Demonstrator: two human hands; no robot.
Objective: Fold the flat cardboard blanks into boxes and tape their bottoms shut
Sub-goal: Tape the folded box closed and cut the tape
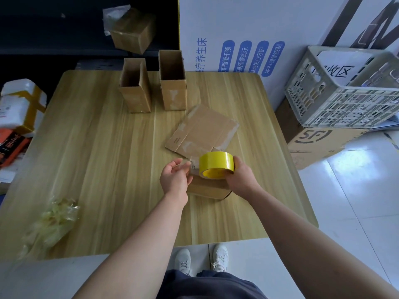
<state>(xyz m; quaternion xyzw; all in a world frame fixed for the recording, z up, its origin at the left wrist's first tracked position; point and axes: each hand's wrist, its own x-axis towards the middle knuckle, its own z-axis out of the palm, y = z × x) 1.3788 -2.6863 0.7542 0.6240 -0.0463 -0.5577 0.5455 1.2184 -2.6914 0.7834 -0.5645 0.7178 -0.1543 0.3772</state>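
Observation:
A small brown cardboard box (207, 187) lies on the wooden table (108, 160) in front of me, mostly hidden by my hands. My right hand (239, 175) grips a yellow tape roll (216, 164) held just over the box's top. My left hand (176, 176) rests against the box's left side with its fingers loosely curled near the tape's free end; whether it pinches the tape is unclear. A flat cardboard blank (201, 131) lies just behind. Two folded boxes, one on the left (136, 87) and one on the right (172, 80), stand upright and open at the table's far side.
A crumpled heap of yellowish used tape (50, 225) lies at the table's near left. Another cardboard box (132, 29) sits on the dark shelf behind. Parcels (19, 104) crowd the left edge. A grey plastic crate (347, 89) rests on a large carton (319, 143) on the right.

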